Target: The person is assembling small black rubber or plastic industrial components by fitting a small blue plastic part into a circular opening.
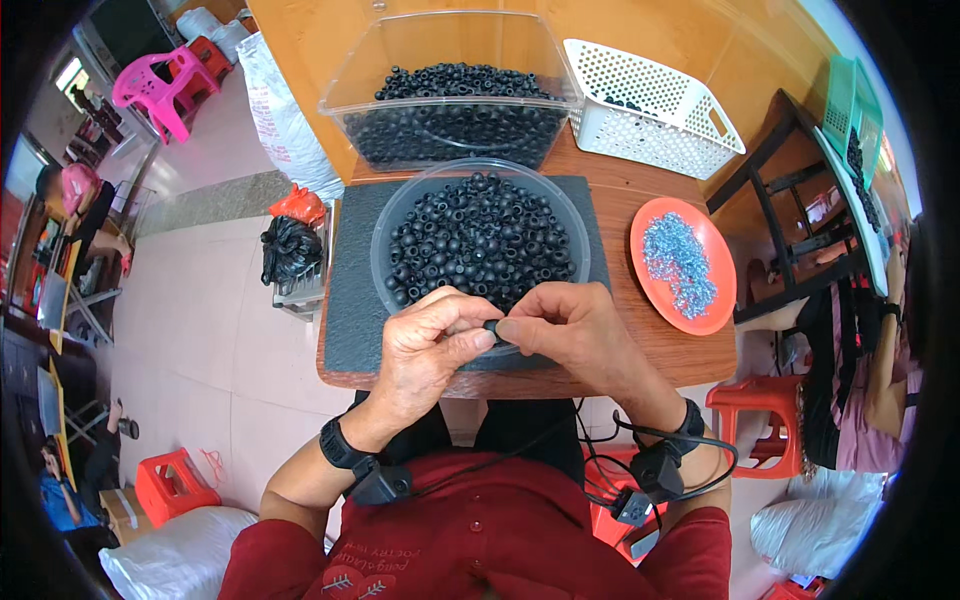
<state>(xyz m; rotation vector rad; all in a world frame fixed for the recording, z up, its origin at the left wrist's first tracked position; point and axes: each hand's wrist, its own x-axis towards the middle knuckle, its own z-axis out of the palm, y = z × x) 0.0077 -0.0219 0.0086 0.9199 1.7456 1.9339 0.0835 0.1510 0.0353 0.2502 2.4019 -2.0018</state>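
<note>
My left hand (432, 338) and my right hand (572, 328) meet above the near rim of a round clear tub (377, 250). Between my left thumb and fingers is a small black cap-like piece (492, 326). The fingertips of my right hand are pinched together right against it; whether they hold something small is hidden. Many similar black pieces (480, 235), round and hollow, fill the tub. To the right lies an orange-red plate (722, 255) with small shiny bluish-clear pieces (680, 262) on it.
A large clear bin (450, 30) of black pieces and a white perforated basket (650, 135) stand at the back. Under the tub lies a dark mat (350, 270) on the wooden table (625, 362). Red stools (755, 420) stand around. Other people sit at both sides.
</note>
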